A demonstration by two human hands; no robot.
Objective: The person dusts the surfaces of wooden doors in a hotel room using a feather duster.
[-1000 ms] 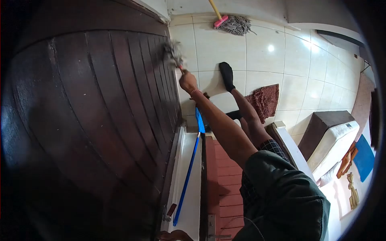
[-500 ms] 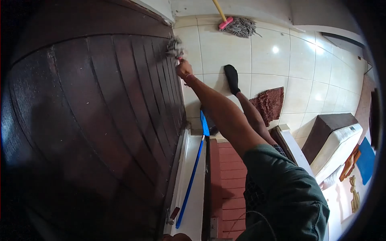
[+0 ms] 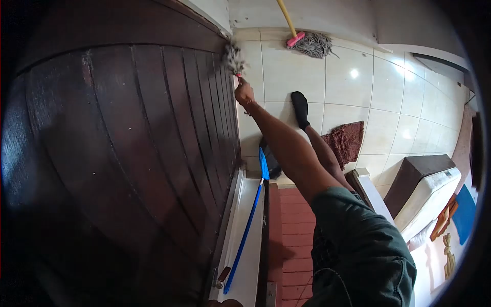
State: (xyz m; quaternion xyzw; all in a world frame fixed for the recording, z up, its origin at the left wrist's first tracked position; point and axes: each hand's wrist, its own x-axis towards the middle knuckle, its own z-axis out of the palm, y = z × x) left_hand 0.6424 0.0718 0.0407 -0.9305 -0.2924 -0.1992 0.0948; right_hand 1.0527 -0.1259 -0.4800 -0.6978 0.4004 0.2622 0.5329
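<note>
My right hand (image 3: pixel 244 93) is closed round the red handle of a small duster (image 3: pixel 235 60) with grey fluffy strands. The strands touch the dark brown plank door (image 3: pixel 153 128) near its far edge. My right arm reaches forward, a bracelet on its wrist. At the bottom edge of the view shows a bit of skin, perhaps my left hand (image 3: pixel 225 303), near the door handle (image 3: pixel 223 276); its fingers are not visible. A long blue pole (image 3: pixel 245 230) with a flat blue head, which looks like a broom, leans close to the door frame.
A grey string mop (image 3: pixel 312 45) with a yellow pole stands against the far wall. My foot in a black sock (image 3: pixel 300 108) is on the pale tiles, beside a brown mat (image 3: pixel 345 142). A bed-like block with a white top (image 3: pixel 429 197) lies to the right, red planks (image 3: pixel 296 225) below.
The duster strands have shifted against the door, and my right hand has turned slightly with the handle. The whole view has moved a little, so everything sits lower and mostly further right.
</note>
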